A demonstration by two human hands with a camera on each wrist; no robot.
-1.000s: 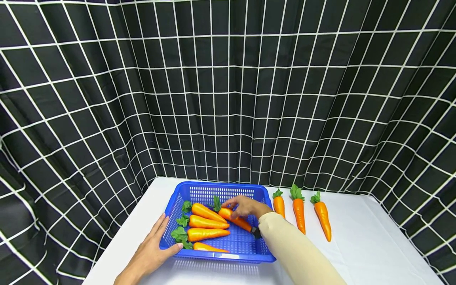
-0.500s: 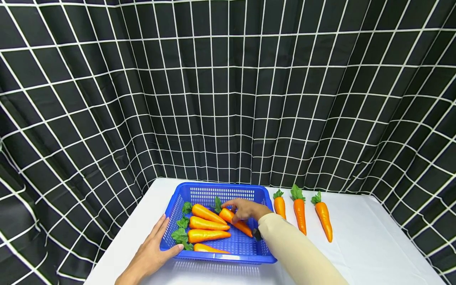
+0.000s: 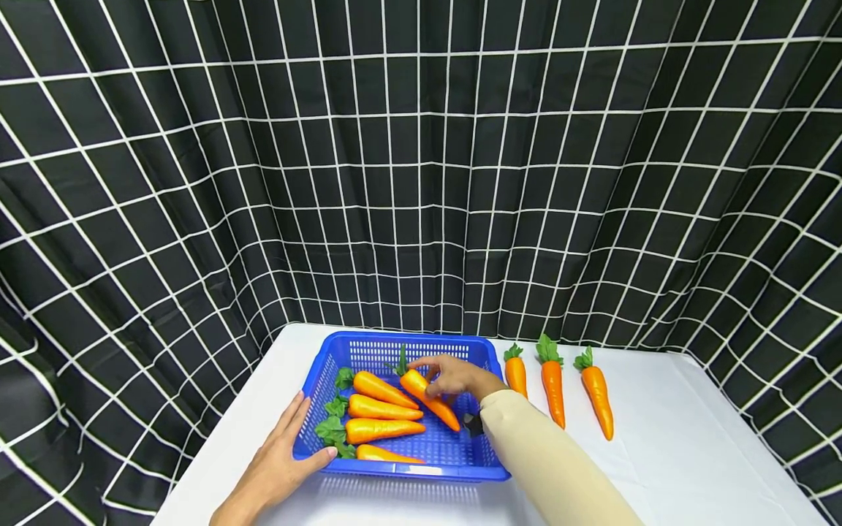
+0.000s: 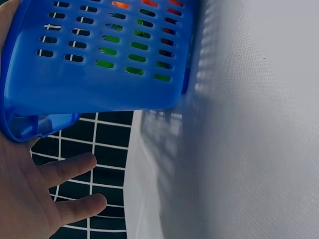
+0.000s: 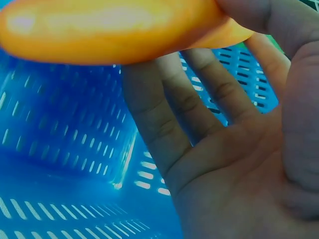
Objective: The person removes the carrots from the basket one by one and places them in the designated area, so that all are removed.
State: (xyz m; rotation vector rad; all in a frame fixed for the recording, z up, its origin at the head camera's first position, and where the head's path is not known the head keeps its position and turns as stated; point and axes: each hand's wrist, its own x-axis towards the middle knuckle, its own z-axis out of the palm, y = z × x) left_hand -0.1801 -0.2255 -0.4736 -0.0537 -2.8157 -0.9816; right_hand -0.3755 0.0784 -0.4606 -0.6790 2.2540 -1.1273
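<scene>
My right hand (image 3: 454,376) reaches into the blue plastic basket (image 3: 408,473) and holds an orange carrot (image 3: 430,400) with green leaves between thumb and fingers. In the right wrist view that carrot (image 5: 109,30) lies across the fingers, with the thumb against it. Several other carrots (image 3: 381,429) lie side by side in the basket's left part, leaves to the left. My left hand (image 3: 283,456) rests at the basket's left rim, fingers straight and spread. The left wrist view shows the basket's slotted wall (image 4: 99,84) beside those extended fingers (image 4: 75,169).
To the right of the basket, three more carrots (image 3: 597,400) lie on the white tablecloth (image 3: 684,438), leaves pointing to the back. A black curtain with a white grid (image 3: 434,183) hangs behind the table and along both sides.
The right hand has lifted the carrot's leafy end and turned it steeper, drawing its tip slightly left. The left hand stays at the rim. The head view has tilted slightly.
</scene>
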